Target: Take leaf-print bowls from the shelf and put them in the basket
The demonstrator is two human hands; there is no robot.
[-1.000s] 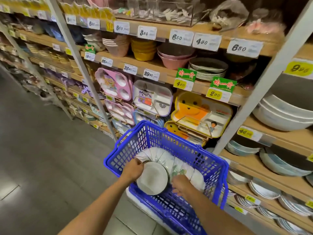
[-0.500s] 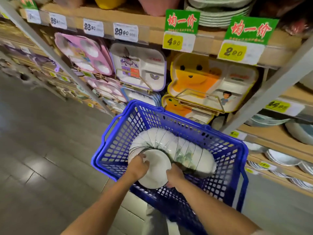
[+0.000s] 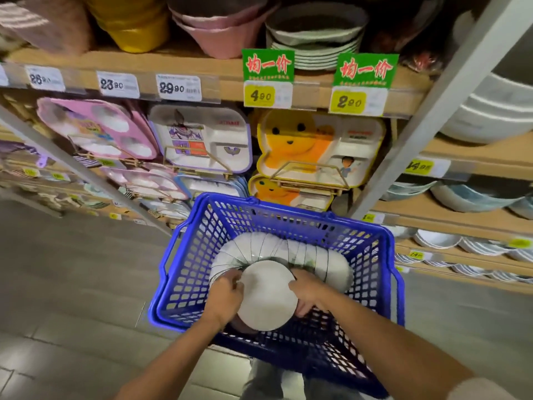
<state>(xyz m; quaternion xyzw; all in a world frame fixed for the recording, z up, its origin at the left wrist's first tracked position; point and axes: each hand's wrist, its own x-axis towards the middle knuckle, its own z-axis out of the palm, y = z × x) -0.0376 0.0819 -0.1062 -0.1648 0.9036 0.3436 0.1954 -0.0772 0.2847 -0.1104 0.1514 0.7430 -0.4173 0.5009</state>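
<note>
A blue plastic basket (image 3: 383, 255) stands on the floor in front of the shelves. Inside it a long stack of white bowls (image 3: 288, 249) lies on its side in a curve, with traces of green leaf print between the rims. The nearest bowl (image 3: 268, 295) faces me with its white underside. My left hand (image 3: 226, 298) grips its left edge and my right hand (image 3: 307, 293) grips its right edge, both down inside the basket.
Wooden shelves (image 3: 202, 70) rise behind the basket, with divided children's trays (image 3: 202, 140) hanging at basket height. More bowls and plates (image 3: 461, 246) fill the lower shelves at the right. A grey slanted upright (image 3: 432, 111) stands close to the basket. Tiled floor (image 3: 72, 284) lies at the left.
The view has dropped and moved closer to the basket. Both hands stay on the nearest bowl and have pushed it deeper into the basket, against the end of the stack.
</note>
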